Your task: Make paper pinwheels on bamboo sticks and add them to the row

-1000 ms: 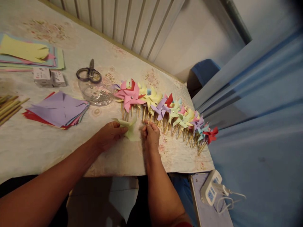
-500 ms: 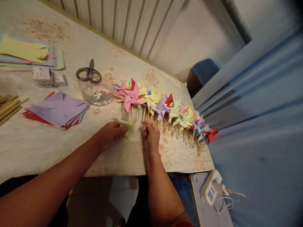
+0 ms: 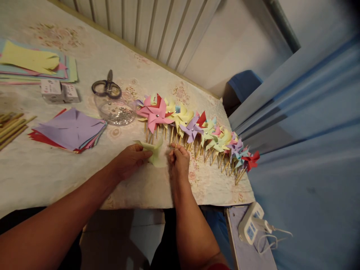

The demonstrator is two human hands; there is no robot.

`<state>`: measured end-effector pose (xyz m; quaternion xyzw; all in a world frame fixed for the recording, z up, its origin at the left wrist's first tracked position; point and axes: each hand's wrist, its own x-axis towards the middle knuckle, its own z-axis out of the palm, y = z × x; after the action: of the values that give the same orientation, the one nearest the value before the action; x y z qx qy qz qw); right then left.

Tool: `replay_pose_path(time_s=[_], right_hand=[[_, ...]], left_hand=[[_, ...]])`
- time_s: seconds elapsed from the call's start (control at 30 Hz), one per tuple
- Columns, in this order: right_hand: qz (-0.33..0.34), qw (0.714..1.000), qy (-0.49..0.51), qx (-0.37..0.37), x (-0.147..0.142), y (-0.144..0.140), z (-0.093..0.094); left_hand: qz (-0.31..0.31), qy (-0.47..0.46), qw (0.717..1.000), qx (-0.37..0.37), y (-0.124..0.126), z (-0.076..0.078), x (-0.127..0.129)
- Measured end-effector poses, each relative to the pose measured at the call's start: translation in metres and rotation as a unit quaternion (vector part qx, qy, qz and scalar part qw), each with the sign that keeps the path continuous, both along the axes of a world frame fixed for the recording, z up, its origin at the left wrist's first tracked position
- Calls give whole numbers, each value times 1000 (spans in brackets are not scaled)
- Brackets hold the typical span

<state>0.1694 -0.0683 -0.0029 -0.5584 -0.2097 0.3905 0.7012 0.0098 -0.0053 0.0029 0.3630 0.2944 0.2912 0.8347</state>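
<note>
My left hand is closed on a pale green paper pinwheel blank, whose corners curl up. A short way to its right, my right hand is pinched shut with the fingertips together; whatever is between them is too small to make out. Just beyond both hands runs a row of finished paper pinwheels on sticks, with a pink pinwheel at its left end and a red pinwheel at its right. A clear round dish of small shiny metal pieces stands beyond my left hand.
Scissors lie behind the dish. To the left are a pile of cut paper squares, small white boxes, coloured sheets and thin sticks. A power strip sits below the table's right corner, beside a blue curtain.
Hardly anything differs. Both hands keep their places and their grip, and the view has shifted very slightly, so the things at the left appear a little further right.
</note>
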Motion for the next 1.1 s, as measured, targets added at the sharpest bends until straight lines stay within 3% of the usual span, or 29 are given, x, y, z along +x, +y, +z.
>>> replay_pose_path(time_s=[0.43,0.83,1.1], right_hand=[[3,1000,-15,-2,-1,-2,6],[4,1000,-6,-14,-2,0,-1],[11,999,32,-11,-1,-6,0]], left_hand=[[0,3,1000,1,0,-1,-1],[11,-1,1000,-21,1,-3,1],[3,-44,999,-24,1,-6,2]])
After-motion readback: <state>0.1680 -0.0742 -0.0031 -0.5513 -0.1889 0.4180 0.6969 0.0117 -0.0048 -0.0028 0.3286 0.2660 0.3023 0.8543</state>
